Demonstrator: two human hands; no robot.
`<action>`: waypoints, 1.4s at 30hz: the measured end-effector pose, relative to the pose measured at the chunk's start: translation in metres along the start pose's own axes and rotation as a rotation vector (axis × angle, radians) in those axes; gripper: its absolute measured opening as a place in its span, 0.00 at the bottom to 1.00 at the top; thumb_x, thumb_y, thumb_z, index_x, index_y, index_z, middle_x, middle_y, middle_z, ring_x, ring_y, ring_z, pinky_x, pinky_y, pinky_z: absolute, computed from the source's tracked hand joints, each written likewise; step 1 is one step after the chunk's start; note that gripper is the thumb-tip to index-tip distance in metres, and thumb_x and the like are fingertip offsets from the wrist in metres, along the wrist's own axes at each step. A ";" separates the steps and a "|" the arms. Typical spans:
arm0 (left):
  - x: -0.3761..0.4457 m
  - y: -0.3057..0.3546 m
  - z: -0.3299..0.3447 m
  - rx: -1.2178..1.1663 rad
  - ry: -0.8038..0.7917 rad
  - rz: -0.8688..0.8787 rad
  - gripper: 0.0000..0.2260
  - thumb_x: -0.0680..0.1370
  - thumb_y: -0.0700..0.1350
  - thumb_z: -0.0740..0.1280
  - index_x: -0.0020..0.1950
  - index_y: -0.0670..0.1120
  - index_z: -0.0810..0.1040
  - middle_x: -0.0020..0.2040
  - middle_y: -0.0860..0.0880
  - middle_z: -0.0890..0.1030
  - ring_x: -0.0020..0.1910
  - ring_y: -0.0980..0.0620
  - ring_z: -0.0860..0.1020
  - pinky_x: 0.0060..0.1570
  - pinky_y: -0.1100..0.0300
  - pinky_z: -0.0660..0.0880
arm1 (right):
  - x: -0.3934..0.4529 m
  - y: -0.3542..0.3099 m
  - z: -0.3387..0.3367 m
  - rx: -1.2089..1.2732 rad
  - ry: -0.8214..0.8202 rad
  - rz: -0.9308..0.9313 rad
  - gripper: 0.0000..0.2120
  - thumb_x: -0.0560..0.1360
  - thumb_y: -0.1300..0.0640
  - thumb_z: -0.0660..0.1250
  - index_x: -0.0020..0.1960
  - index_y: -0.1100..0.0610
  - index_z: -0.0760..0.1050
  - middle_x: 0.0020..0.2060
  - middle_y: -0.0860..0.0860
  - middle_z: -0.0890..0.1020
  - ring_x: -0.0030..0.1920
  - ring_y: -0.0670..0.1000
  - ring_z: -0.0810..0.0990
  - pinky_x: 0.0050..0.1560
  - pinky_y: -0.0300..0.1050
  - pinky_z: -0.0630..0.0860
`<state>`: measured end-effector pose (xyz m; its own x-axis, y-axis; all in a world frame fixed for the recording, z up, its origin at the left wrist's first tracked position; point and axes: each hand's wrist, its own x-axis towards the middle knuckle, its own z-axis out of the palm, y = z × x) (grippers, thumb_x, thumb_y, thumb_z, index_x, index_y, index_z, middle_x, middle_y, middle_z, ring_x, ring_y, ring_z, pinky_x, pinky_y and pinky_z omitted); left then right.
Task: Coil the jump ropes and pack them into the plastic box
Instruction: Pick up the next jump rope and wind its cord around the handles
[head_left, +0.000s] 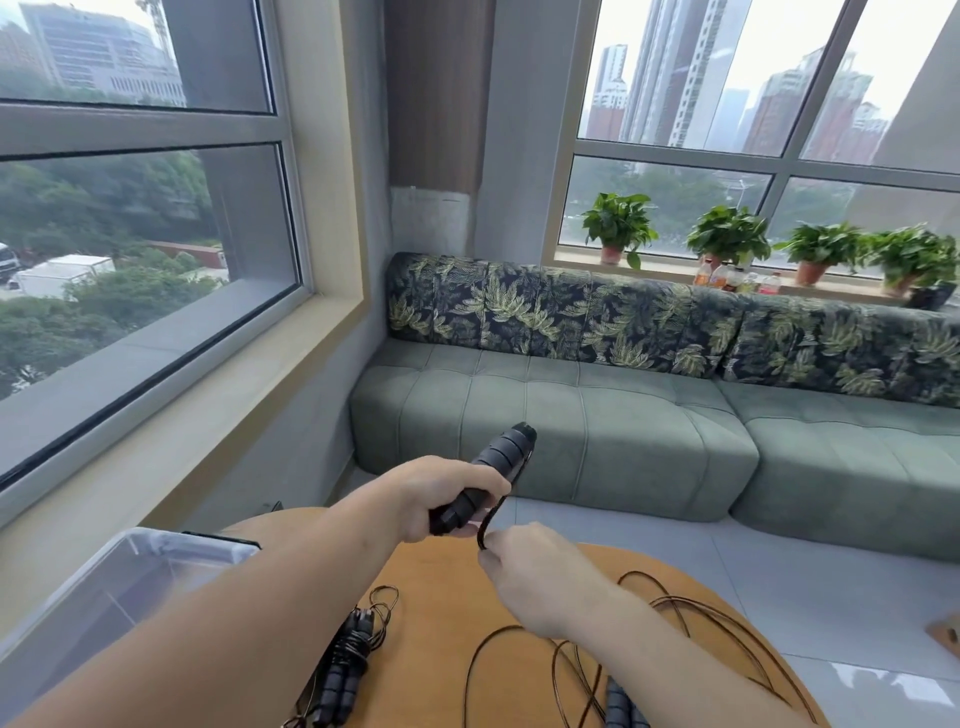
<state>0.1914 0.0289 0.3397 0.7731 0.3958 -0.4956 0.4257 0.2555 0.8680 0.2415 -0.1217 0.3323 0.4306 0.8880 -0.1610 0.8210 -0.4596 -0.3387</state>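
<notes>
Rope in coiling, head view: left hand (447, 499) grips handle (488, 475) raised over table (447, 577); right hand (524, 582) pinches cord (491, 519) just beside it. Slack (670, 634) sprawls on table. Coiled rope (345, 654) lies near box (104, 582), at left. Advice: wind even loops, feeding slack steadily, untwisted.
</notes>
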 end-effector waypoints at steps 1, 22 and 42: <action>0.000 -0.001 0.002 -0.032 -0.002 -0.015 0.09 0.71 0.40 0.75 0.49 0.40 0.79 0.37 0.45 0.78 0.35 0.48 0.77 0.38 0.56 0.78 | 0.000 0.000 0.003 0.046 0.016 0.002 0.12 0.83 0.53 0.53 0.48 0.57 0.72 0.42 0.57 0.77 0.41 0.57 0.72 0.38 0.48 0.66; -0.017 0.006 -0.019 0.680 -0.142 0.198 0.18 0.75 0.56 0.72 0.58 0.49 0.74 0.41 0.49 0.79 0.29 0.54 0.76 0.29 0.60 0.74 | -0.008 0.021 -0.083 0.052 -0.016 -0.156 0.10 0.76 0.48 0.67 0.44 0.52 0.83 0.35 0.47 0.82 0.31 0.43 0.74 0.36 0.41 0.73; -0.066 0.052 -0.017 0.815 -0.458 0.184 0.09 0.71 0.50 0.70 0.50 0.53 0.76 0.41 0.50 0.79 0.37 0.50 0.76 0.37 0.56 0.75 | 0.038 0.005 -0.143 0.483 -0.390 -0.254 0.06 0.69 0.62 0.77 0.39 0.52 0.84 0.32 0.49 0.81 0.30 0.44 0.72 0.31 0.39 0.64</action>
<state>0.1549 0.0313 0.4172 0.8960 -0.0593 -0.4401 0.3426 -0.5383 0.7700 0.3160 -0.0919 0.4574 0.0046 0.9493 -0.3145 0.5798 -0.2587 -0.7726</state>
